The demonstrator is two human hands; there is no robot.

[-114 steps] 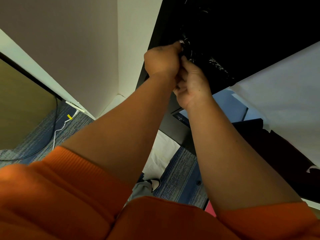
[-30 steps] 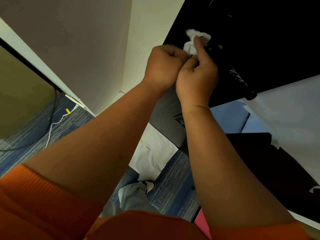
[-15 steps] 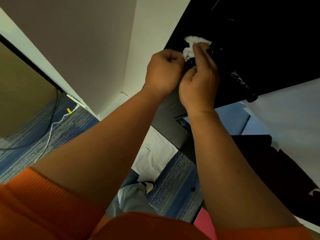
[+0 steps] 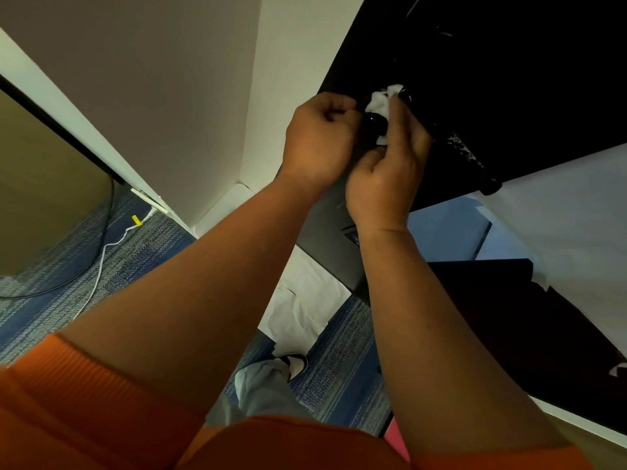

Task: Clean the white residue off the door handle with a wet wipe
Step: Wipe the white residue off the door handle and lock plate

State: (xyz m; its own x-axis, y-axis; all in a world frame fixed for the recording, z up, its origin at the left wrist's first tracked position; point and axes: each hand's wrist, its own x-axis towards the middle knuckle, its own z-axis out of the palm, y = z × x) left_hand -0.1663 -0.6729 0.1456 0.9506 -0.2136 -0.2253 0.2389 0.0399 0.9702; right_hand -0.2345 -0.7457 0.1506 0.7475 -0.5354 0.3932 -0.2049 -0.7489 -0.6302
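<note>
The door handle (image 4: pixel 451 147) is a black bar on a black door (image 4: pixel 526 79), at about 1 o'clock from the middle of the view. It runs slanted from a round glossy end near the two hands down toward 4 o'clock, where it finishes in a second round end. Along its lower part sits a speckled white residue (image 4: pixel 463 152), rough and flaky against the dark surface.

The wet wipe (image 4: pixel 378 103) is a crumpled white piece, bunched around the upper end of the handle. The right hand (image 4: pixel 386 171) has its grip on the wipe: the forefinger lies stretched over it toward 12 o'clock and the thumb closes from below, so that the wipe is pressed against the bar. The left hand (image 4: pixel 319 140) is at 9 o'clock from the wipe, just beside the handle's upper end, with the fingers curled into a fist. I cannot tell whether its grip holds a corner of the wipe, the handle, or nothing, because the fingertips are hidden.

Both forearms are bare and come out of orange sleeves (image 4: pixel 84 401). On the carpet, at 8 o'clock, lies a thin white cable (image 4: pixel 98 273) with a yellow tag (image 4: pixel 135 220).
</note>
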